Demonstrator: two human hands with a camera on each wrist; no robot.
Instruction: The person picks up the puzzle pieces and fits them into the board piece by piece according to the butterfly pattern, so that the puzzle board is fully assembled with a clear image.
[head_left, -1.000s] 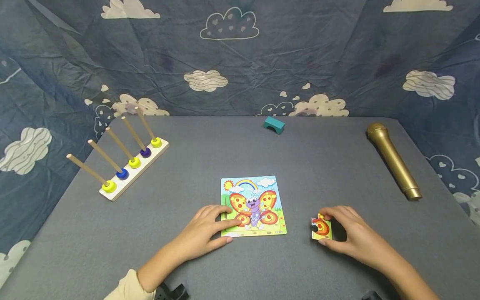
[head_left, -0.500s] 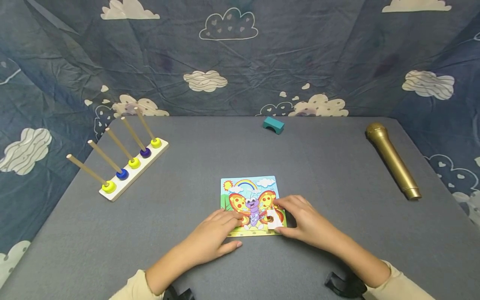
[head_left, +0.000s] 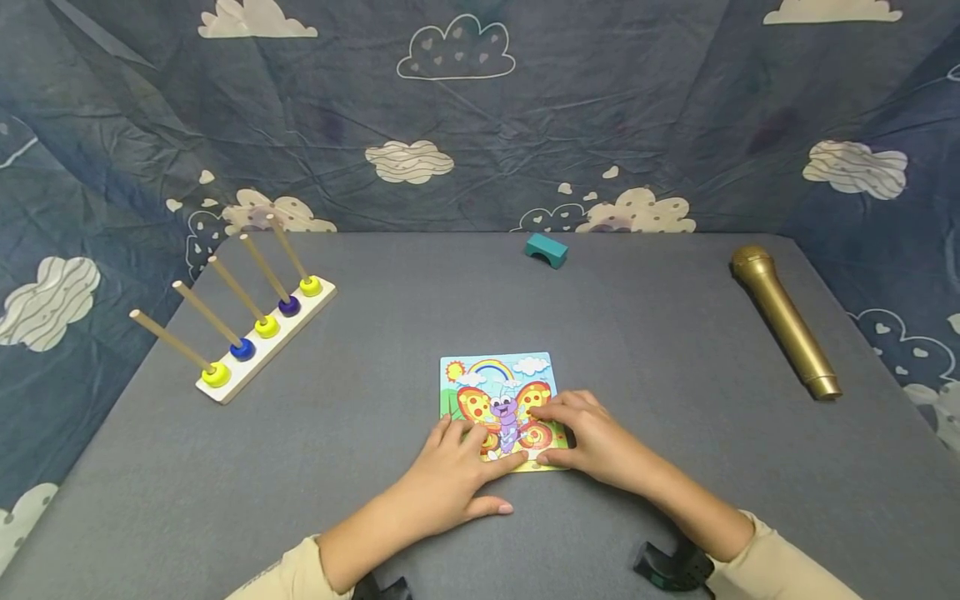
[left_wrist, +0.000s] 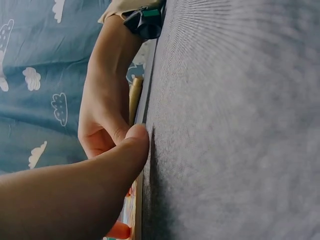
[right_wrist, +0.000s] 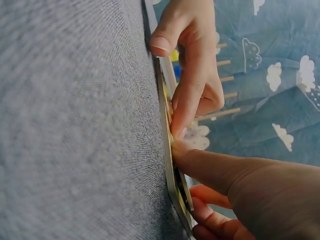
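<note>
A butterfly jigsaw puzzle (head_left: 530, 365) lies flat on the grey table in the head view. My right hand (head_left: 603, 437) pinches a puzzle piece (head_left: 536, 435) with a red-orange wing pattern, thumb at its near edge and fingers at its far edge. That piece sits over the lower right of the board; in the right wrist view the piece (right_wrist: 186, 192) is tilted, one edge raised off the board. My left hand (head_left: 450, 479) rests on the puzzle's lower left, its index finger reaching to the near edge close to my right thumb. It covers part of the picture.
A white base with wooden pegs (head_left: 255, 358) and yellow and blue rings stands at the left. A teal arch block (head_left: 547, 250) lies at the back. A gold microphone (head_left: 787, 325) lies at the right. Cloud-printed cloth (head_left: 337, 108) hangs behind the table.
My right hand has carried the piece leftward from the table onto the puzzle's lower right and lowered it. My left hand has slid right along the near edge.
</note>
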